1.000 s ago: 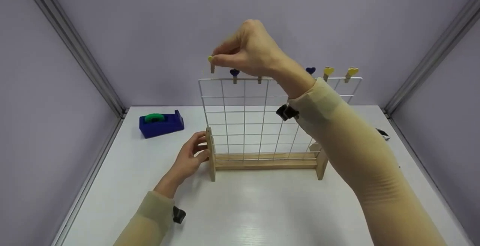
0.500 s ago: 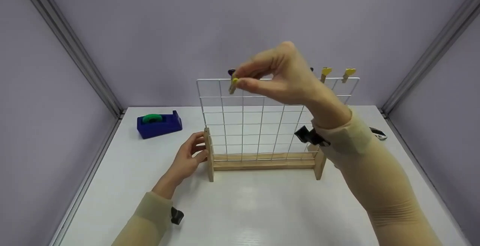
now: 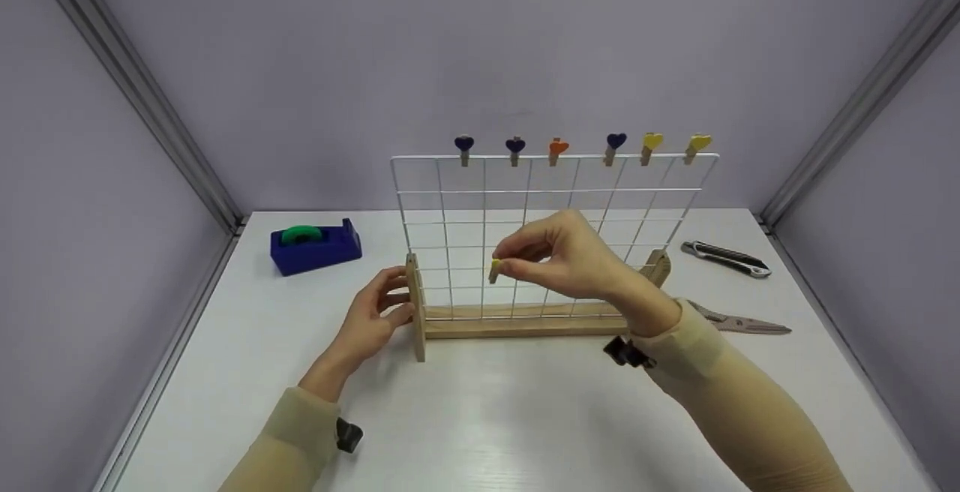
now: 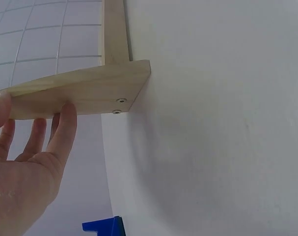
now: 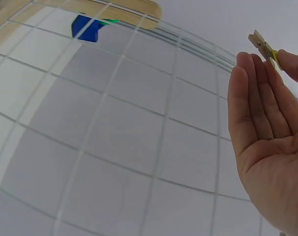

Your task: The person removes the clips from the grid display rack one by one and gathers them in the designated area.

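My right hand (image 3: 574,259) pinches a small wooden clothespin (image 3: 493,273) with a yellow decoration between thumb and fingertips. It is in front of the white wire grid (image 3: 465,233), around mid-height. In the right wrist view the clothespin (image 5: 261,45) sticks out past the fingertips. My left hand (image 3: 375,319) holds the left wooden side piece of the grid stand (image 3: 416,312); some fingertips are hidden behind the wood in the left wrist view. Along the grid's top wire stand several heart clothespins: dark blue (image 3: 464,144), orange (image 3: 558,148) and yellow (image 3: 699,143).
A blue tape dispenser (image 3: 319,249) with a green core stands at the left back of the white table (image 3: 487,409). On the right lie a utility knife (image 3: 726,258) and scissors (image 3: 750,325), partly covered by the right sleeve. Walls enclose the table.
My right hand has come down from above the grid's top left, with the yellow clothespin, to the front of the wires. The whole top row now shows. The left hand stays put.
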A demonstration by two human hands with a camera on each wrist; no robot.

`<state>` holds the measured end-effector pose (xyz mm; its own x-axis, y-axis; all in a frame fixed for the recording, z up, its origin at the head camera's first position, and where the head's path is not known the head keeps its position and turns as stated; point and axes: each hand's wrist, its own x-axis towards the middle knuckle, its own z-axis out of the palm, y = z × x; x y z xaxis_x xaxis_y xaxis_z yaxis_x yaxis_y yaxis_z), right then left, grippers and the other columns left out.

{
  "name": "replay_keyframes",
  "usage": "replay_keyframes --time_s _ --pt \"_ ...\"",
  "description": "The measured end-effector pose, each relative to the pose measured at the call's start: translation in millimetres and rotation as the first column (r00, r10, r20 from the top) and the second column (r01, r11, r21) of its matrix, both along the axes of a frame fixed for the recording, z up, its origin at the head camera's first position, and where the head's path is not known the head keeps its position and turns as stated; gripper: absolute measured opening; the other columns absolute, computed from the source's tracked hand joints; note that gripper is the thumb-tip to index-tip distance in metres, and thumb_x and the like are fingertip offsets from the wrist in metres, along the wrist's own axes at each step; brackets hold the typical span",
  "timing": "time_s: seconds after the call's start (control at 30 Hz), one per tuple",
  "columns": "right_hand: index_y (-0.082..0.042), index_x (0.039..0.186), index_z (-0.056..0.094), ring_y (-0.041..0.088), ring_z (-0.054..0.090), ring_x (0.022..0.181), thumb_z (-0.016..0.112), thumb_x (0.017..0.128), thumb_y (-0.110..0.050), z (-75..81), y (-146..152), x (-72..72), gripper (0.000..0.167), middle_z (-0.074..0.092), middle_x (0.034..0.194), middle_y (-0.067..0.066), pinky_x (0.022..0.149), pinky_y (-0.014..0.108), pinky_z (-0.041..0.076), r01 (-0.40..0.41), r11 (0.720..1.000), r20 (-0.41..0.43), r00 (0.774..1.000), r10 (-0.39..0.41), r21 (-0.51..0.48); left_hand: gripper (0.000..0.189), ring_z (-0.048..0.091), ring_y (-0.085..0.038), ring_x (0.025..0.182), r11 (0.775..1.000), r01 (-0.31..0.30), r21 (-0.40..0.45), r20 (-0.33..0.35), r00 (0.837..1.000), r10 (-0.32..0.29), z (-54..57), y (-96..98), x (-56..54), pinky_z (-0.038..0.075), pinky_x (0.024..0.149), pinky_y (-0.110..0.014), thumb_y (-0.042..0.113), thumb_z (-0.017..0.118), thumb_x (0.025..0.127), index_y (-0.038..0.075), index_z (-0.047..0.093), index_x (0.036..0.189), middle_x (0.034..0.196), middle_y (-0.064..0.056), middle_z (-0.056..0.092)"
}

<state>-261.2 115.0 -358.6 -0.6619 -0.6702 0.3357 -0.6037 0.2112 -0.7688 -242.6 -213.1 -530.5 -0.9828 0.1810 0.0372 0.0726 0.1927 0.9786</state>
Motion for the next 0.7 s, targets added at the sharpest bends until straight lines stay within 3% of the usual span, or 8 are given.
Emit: replay_keyframes --time_s 0.27,0.37,0.43,0.57,0.63,0.7 --pt "0.001 0.107 0.087 0.008 0.082 0.084 0.080 0.100 -0.006 -62.4 5.4 1.7 0.012 0.087 0.102 0.018 0.075 0.017 0.065 0.088 0.994 0.129 0.987 -0.096 0.061 0.059 0.064 -0.041 0.146 1.000 0.003 -0.002 -0.055 0.998 -0.003 6.3 -0.9 -2.1 0.062 0.113 -0.034 -0.008 0.069 0.104 0.004 0.055 0.159 0.158 -0.023 0.062" --pt "0.000 0.105 0.088 0.011 0.082 0.085 0.080 0.100 -0.008 -90.5 5.5 3.3 0.012 0.087 0.100 0.018 0.075 0.016 0.064 0.100 0.990 0.175 0.978 -0.117 0.101 0.058 0.063 -0.041 0.146 1.000 0.004 -0.001 -0.043 0.999 -0.004 7.2 1.0 -3.1 0.063 0.110 -0.030 -0.007 0.069 0.105 0.003 0.053 0.160 0.158 -0.023 0.061" --pt "-0.001 0.104 0.088 0.020 0.084 0.085 0.081 0.100 -0.010 -108.5 4.5 4.9 0.012 0.087 0.098 0.018 0.073 0.016 0.063 0.103 0.986 0.211 0.969 -0.130 0.133 0.057 0.063 -0.041 0.145 1.000 0.000 0.006 -0.032 1.000 0.000 7.4 2.0 -3.5 0.064 0.107 -0.028 -0.007 0.068 0.105 0.004 0.054 0.160 0.157 -0.024 0.060" --pt "-0.004 0.104 0.088 0.041 0.083 0.088 0.080 0.101 -0.013 -139.4 -0.8 9.9 0.013 0.087 0.094 0.017 0.069 0.017 0.062 0.092 0.977 0.331 0.931 -0.154 0.193 0.057 0.063 -0.041 0.145 1.000 -0.009 0.008 -0.025 1.000 0.009 6.3 2.5 -4.4 0.064 0.106 -0.025 -0.008 0.068 0.105 0.007 0.056 0.158 0.157 -0.023 0.061" --pt "-0.004 0.103 0.088 0.041 0.083 0.086 0.080 0.101 -0.013 -151.9 -4.5 12.5 0.013 0.086 0.093 0.018 0.067 0.017 0.062 0.092 0.973 0.376 0.911 -0.168 0.212 0.057 0.064 -0.040 0.145 1.000 -0.006 0.005 -0.027 1.000 0.006 5.5 2.0 -4.9 0.064 0.106 -0.025 -0.008 0.068 0.105 0.008 0.056 0.158 0.158 -0.023 0.061" --pt "-0.003 0.102 0.088 0.031 0.082 0.080 0.082 0.100 -0.013 -161.9 -8.5 14.7 0.012 0.086 0.092 0.017 0.066 0.018 0.063 0.099 0.969 0.404 0.895 -0.186 0.226 0.058 0.064 -0.040 0.145 1.000 -0.004 0.006 -0.028 1.000 0.004 5.0 2.1 -5.4 0.064 0.106 -0.025 -0.008 0.068 0.104 0.008 0.055 0.158 0.158 -0.023 0.061"
